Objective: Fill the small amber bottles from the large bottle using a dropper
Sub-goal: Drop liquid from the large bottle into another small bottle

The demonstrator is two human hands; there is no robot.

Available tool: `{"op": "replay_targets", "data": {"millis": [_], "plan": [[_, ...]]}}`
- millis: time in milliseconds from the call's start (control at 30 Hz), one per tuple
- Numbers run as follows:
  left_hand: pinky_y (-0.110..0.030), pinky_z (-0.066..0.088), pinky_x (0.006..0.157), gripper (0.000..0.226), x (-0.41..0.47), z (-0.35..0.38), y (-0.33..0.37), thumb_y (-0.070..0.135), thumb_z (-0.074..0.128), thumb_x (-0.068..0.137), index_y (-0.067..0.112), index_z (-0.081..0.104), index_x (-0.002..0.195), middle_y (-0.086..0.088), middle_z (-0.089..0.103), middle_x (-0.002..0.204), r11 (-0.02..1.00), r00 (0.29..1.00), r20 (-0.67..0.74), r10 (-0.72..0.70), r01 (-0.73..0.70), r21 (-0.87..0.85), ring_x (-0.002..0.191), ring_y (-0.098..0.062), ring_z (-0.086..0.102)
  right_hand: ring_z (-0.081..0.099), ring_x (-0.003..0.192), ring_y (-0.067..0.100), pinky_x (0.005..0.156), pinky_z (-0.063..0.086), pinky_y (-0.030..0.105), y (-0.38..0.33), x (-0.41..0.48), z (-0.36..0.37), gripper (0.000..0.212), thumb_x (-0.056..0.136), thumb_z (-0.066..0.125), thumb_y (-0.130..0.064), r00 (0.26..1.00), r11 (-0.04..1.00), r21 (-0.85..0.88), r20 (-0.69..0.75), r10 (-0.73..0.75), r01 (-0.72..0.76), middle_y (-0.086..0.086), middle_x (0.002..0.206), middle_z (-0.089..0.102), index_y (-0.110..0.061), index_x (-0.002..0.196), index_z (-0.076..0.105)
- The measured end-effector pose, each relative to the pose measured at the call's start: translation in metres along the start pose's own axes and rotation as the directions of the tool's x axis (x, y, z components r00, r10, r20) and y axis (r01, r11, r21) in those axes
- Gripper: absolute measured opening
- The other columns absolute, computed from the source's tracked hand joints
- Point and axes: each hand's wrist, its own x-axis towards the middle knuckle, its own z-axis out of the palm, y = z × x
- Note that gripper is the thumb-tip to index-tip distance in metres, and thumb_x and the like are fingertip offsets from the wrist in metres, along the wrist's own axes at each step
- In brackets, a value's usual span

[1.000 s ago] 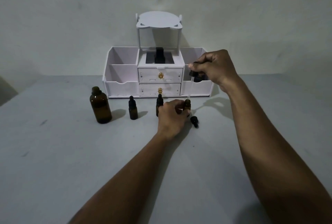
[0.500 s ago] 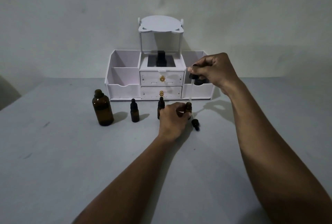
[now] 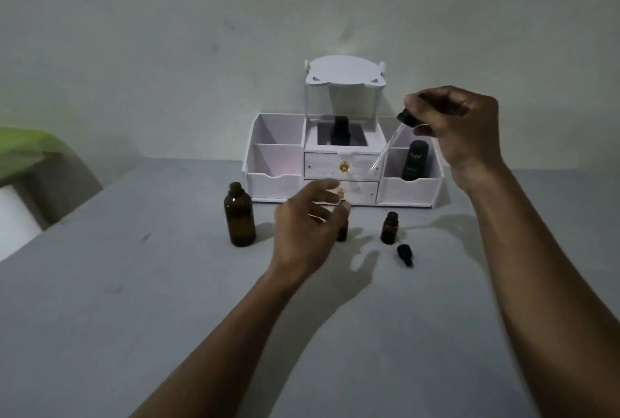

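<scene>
The large amber bottle (image 3: 239,216) stands uncapped at the left on the grey table. My right hand (image 3: 459,129) pinches the black bulb of a glass dropper (image 3: 391,142), lifted and tilted, its tip pointing down-left in front of the organizer. An uncapped small amber bottle (image 3: 389,228) stands alone, with a loose black dropper cap (image 3: 405,255) lying beside it. My left hand (image 3: 310,229) hovers with relaxed, spread fingers over another small bottle (image 3: 342,233), which it mostly hides. A third small bottle is hidden behind that hand.
A white desk organizer (image 3: 342,162) with two drawers and a raised top stands against the wall, a dark tube (image 3: 414,160) in its right compartment. A green-covered object (image 3: 23,152) sits at the far left.
My left hand let go of the right small bottle and moved left, fingers spread. My right hand lifted the dropper out of that bottle and tilted it. The camera moved closer.
</scene>
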Motion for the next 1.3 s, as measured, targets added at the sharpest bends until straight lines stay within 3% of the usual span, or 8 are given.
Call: {"op": "replay_targets", "data": {"millis": [167,267,500,667,933,1033,1167,1300], "plan": [[-0.017,0.055,0.065,0.021,0.010,-0.074,-0.020,0.016,0.073,0.087,0.026,0.069,0.105,0.013,0.071,0.082,0.998,0.922,-0.383,0.061,-0.050,0.037,0.070,-0.006,0.068,0.076,0.078,0.018,0.070,0.060,0.028,-0.012,-0.014,0.040,0.011,0.083,0.079,-0.018,1.000,0.993,0.114,0.007,-0.031,0.030,0.001,0.083,0.077,-0.012,0.092,0.076],[-0.022,0.054,0.066,0.027,0.014,-0.105,-0.047,0.022,0.076,0.083,0.024,0.069,0.110,0.010,0.071,0.089,0.999,0.889,-0.456,-0.032,0.037,0.002,0.080,-0.006,0.067,0.076,0.081,0.022,0.074,0.062,0.034,-0.016,-0.021,0.073,0.010,0.082,0.079,-0.015,0.999,0.983,0.184,0.026,-0.032,0.027,0.005,0.084,0.077,-0.011,0.092,0.076],[-0.045,0.055,0.093,0.066,0.009,-0.122,-0.095,0.050,0.073,0.063,0.031,0.065,0.125,0.003,0.069,0.116,0.952,0.942,-0.175,-0.286,0.258,-0.165,0.109,-0.017,0.066,0.076,0.079,0.018,0.072,0.062,0.031,-0.012,-0.038,0.142,0.011,0.085,0.076,-0.013,0.987,0.974,0.224,0.159,0.011,-0.046,0.005,0.084,0.077,-0.008,0.094,0.075],[-0.023,0.052,0.084,0.046,0.004,-0.116,-0.095,0.032,0.073,0.070,0.036,0.065,0.116,0.004,0.071,0.114,0.939,0.954,-0.054,-0.294,0.277,-0.204,0.108,-0.012,0.066,0.076,0.083,0.024,0.073,0.061,0.033,0.000,-0.040,0.163,0.009,0.085,0.076,-0.013,0.978,0.968,0.234,0.202,0.047,-0.095,0.013,0.088,0.076,-0.008,0.093,0.075],[-0.027,0.052,0.086,0.033,0.006,-0.116,-0.100,0.021,0.072,0.087,0.043,0.064,0.110,0.002,0.071,0.114,0.930,0.950,-0.056,-0.308,0.288,-0.228,0.108,-0.013,0.065,0.076,0.085,0.020,0.078,0.062,0.036,0.002,-0.040,0.172,0.006,0.087,0.074,-0.013,0.964,0.975,0.190,0.261,0.059,-0.111,0.008,0.090,0.076,-0.016,0.091,0.075],[-0.031,0.053,0.091,0.033,0.007,-0.117,-0.100,0.030,0.072,0.082,0.045,0.063,0.109,0.003,0.070,0.115,0.932,0.951,-0.051,-0.306,0.288,-0.219,0.108,-0.013,0.065,0.075,0.084,0.019,0.075,0.063,0.035,0.001,-0.039,0.175,0.006,0.086,0.075,-0.017,0.954,0.989,0.127,0.296,0.038,-0.079,0.003,0.089,0.077,-0.019,0.093,0.075],[-0.034,0.052,0.094,0.031,0.007,-0.115,-0.101,0.025,0.071,0.088,0.047,0.062,0.108,0.002,0.068,0.120,0.928,0.948,-0.042,-0.317,0.300,-0.223,0.113,-0.018,0.062,0.074,0.077,0.004,0.069,0.057,0.016,-0.007,-0.036,0.186,0.012,0.087,0.073,-0.015,0.907,0.999,0.030,0.418,-0.041,0.032,-0.004,0.086,0.075,-0.011,0.099,0.075],[-0.039,0.052,0.096,0.030,0.007,-0.115,-0.102,0.027,0.071,0.087,0.045,0.063,0.111,0.001,0.068,0.121,0.926,0.947,-0.035,-0.321,0.305,-0.223,0.114,-0.020,0.062,0.069,0.071,-0.007,0.064,0.051,0.006,0.000,-0.043,0.198,0.017,0.087,0.074,-0.016,0.827,0.990,-0.120,0.561,0.010,0.070,-0.004,0.086,0.074,-0.009,0.102,0.075]]}}
